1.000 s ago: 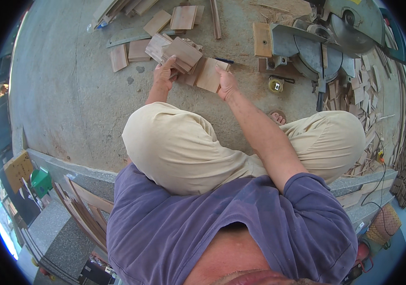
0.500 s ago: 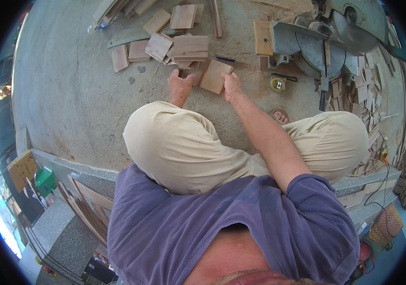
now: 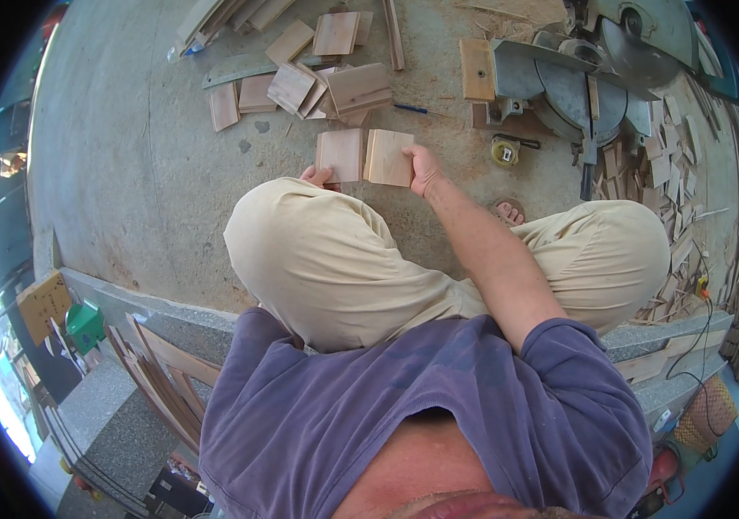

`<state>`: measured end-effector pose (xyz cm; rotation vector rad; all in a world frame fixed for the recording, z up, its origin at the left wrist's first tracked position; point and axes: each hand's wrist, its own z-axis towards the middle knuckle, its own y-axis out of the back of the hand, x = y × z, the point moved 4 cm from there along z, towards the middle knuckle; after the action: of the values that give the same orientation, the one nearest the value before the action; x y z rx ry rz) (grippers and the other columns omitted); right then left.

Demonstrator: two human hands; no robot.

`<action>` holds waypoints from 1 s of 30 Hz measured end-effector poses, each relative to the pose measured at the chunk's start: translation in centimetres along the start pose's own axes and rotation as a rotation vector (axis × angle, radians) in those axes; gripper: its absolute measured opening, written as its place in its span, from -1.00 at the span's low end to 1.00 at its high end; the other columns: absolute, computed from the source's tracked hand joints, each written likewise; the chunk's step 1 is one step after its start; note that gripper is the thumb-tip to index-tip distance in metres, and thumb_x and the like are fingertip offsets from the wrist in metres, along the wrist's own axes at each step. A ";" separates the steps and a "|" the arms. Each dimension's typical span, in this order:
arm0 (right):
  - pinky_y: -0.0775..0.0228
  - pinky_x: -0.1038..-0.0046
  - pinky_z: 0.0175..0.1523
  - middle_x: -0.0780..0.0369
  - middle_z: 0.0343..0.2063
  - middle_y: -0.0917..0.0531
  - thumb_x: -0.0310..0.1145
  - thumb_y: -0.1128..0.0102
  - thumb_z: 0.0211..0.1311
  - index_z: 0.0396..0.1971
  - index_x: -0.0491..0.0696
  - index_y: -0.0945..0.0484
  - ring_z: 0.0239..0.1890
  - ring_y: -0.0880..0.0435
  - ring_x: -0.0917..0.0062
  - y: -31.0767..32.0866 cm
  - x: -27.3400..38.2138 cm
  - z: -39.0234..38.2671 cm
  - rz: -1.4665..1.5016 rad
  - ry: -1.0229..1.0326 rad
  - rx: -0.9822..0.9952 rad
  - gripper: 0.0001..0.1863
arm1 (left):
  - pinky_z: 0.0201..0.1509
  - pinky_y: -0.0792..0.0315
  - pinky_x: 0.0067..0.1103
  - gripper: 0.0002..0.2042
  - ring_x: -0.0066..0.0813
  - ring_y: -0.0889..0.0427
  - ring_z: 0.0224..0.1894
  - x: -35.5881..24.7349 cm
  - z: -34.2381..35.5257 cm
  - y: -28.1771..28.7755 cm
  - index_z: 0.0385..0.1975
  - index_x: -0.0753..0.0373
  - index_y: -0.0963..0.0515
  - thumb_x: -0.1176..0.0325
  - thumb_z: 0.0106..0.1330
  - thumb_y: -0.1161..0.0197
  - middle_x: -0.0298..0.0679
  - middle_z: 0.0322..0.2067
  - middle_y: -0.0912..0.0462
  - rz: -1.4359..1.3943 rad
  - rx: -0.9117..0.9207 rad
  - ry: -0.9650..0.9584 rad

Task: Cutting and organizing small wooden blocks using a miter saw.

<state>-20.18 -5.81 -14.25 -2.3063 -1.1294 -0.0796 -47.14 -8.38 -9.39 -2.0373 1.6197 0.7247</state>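
Note:
My left hand (image 3: 317,176), partly hidden by my knee, grips a pinkish-brown wooden board (image 3: 340,156) by its left edge. In my right hand (image 3: 424,167) is a paler wooden board (image 3: 391,158), pinched at its right edge, with a grooved or layered side facing left. A narrow gap separates the two boards, held side by side above the concrete floor. Just beyond them lies a loose pile of short boards (image 3: 359,87). A dark pen-like tool (image 3: 410,109) rests on the floor right of the pile.
At the right stands a miter saw (image 3: 581,99) with a wooden block (image 3: 476,69) at its left end. A yellow tape measure (image 3: 505,150) sits in front of it, close to my foot (image 3: 508,211). Offcuts (image 3: 663,173) are heaped along the right side.
The left board has come away from the pile toward me, into full view. My right hand's board has turned more upright and moved slightly nearer. The top board on the pile has tilted.

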 end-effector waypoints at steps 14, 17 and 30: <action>-0.59 0.26 0.09 0.18 -0.08 -0.70 -0.11 -0.39 0.32 0.03 -0.12 -0.55 -0.03 -0.70 0.39 -4.4 0.0 -1.9 -0.071 0.029 0.246 -0.54 | -0.46 -0.51 -0.42 -0.68 -0.28 -0.64 -0.51 -4.5 -4.9 -7.4 -0.17 0.29 -0.62 0.12 0.38 -0.37 -0.27 -0.47 -0.67 0.842 0.289 -0.075; -0.58 0.22 0.09 0.17 -0.08 -0.69 -0.20 -0.47 0.25 0.06 -0.12 -0.51 -0.02 -0.69 0.36 -2.6 1.0 -1.3 -0.181 0.115 0.179 -0.50 | -0.01 -0.57 -0.26 -0.59 -0.13 -0.73 -0.16 -10.9 -1.7 -9.1 -0.15 0.31 -0.65 0.06 0.24 -0.45 -0.10 -0.28 -0.74 1.461 0.186 -0.364; -0.62 0.15 0.04 0.14 -0.05 -0.66 -0.33 -0.44 0.21 0.09 -0.11 -0.45 -0.02 -0.69 0.31 0.3 2.4 -1.1 -0.102 0.124 -0.045 -0.50 | 0.20 -0.49 -0.19 -0.45 -0.03 -0.54 0.24 -17.0 2.2 -15.4 0.03 0.23 -0.53 0.21 0.03 -0.54 -0.03 0.19 -0.51 1.671 -0.093 -0.884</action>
<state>-18.24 -4.83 -12.81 -2.2481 -1.1916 -0.2856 -35.41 9.14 0.05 0.2300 2.2514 1.7744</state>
